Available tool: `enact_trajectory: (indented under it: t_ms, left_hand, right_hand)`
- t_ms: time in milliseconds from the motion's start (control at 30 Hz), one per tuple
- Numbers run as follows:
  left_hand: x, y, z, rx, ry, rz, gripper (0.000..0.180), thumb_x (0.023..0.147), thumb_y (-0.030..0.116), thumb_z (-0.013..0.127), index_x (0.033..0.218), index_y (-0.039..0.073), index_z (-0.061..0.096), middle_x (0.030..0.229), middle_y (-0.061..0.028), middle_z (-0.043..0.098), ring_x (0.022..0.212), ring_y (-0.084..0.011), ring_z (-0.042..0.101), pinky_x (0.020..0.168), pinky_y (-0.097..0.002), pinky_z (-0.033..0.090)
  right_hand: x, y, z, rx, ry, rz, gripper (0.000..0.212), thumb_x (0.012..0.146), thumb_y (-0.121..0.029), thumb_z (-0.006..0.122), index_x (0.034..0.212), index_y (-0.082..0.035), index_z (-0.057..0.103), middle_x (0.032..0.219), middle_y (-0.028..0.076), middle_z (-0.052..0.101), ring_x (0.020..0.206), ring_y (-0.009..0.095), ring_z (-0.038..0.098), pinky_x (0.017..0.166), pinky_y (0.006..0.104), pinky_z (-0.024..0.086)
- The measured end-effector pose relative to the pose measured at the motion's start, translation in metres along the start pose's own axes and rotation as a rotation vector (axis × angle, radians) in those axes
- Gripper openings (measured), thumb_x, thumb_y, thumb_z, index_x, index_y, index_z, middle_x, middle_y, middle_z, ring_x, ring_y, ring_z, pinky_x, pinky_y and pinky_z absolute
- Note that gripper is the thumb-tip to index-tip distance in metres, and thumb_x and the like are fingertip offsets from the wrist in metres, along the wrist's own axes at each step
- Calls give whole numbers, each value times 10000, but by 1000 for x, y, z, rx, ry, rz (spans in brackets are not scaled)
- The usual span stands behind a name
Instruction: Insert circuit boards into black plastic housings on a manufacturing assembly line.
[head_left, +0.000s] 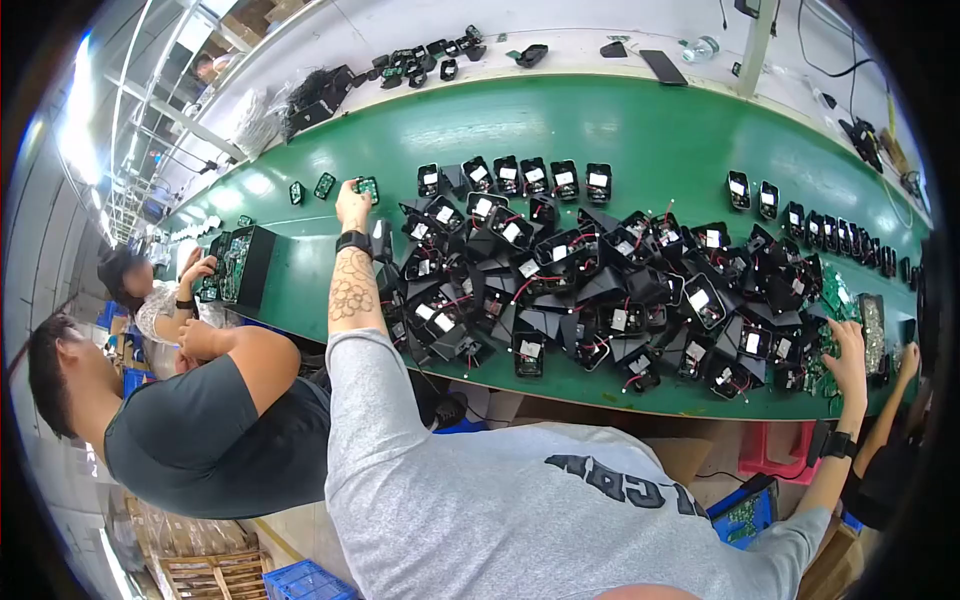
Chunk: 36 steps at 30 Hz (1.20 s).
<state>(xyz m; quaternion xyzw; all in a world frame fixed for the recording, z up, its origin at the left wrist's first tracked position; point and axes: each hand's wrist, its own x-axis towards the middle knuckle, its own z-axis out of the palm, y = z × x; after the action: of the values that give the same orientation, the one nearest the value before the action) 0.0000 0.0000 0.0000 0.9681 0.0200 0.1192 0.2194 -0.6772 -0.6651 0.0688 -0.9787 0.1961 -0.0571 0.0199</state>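
My left arm reaches far out over the green bench. At its end my left hand (352,205) pinches a small green circuit board (368,190) at the table's far left. My right hand (846,352) is at the right end, thumb and fingers apart, beside a heap of green circuit boards (822,372); whether it touches one I cannot tell. Between my arms lies a large pile of black plastic housings (600,270) with white labels and red wires. Beyond the pile, several black housings (533,176) stand in a row.
Two loose circuit boards (324,185) lie left of my left hand. A black box (252,265) of boards stands near co-workers on the left. More housings (850,238) line the right side. A back shelf (580,62) holds black parts. Another person's hand (908,362) is at far right.
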Motion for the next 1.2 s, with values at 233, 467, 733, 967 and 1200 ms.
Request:
enact_trajectory:
  t_ms: [233,467,733,967,1200]
  left_hand:
    - [-13,64,4,320,262,524,295,811,266,649,1068,122,639,956,-149,639,967,-322,590,839,-436,482]
    - [-2,84,25,60,-208,420,347,783,288,704,1030,59,623,954,-162,671,953,-351,607,844,-416,486]
    - [-28,118,-13,-646,-182,376,296,883,172,531,1138,21,524,1025,-190,618,826,-293,649,705,-361,543]
    - [-280,272,-89,-1650,-1308,-228,384,969,141,403,1339,55,345,1166,-224,565,1081,-358,603,804,-395,581]
    - [-410,314,-92,-1621,-1156,236,526,928,50,523,1405,40,302,1279,-192,496,1175,-284,530,933,-416,508]
  right_hand:
    - [18,7,18,143,-57,108,773,423,54,747,1165,-74,571,811,75,489,888,286,479,836,365,430]
    - [14,35,15,76,-72,122,628,488,6,726,1081,-23,522,1073,135,506,1062,323,487,957,362,399]
    - [-12,-14,-26,154,333,210,707,674,4,715,1332,-37,460,1250,127,525,1150,261,504,1003,341,378]
    - [-4,-226,-28,1288,527,127,819,692,-404,752,1329,21,461,1255,179,559,1178,265,538,1023,366,382]
    - [9,-293,19,1969,252,116,872,602,-204,831,1322,46,407,1253,151,566,1147,230,559,979,343,438]
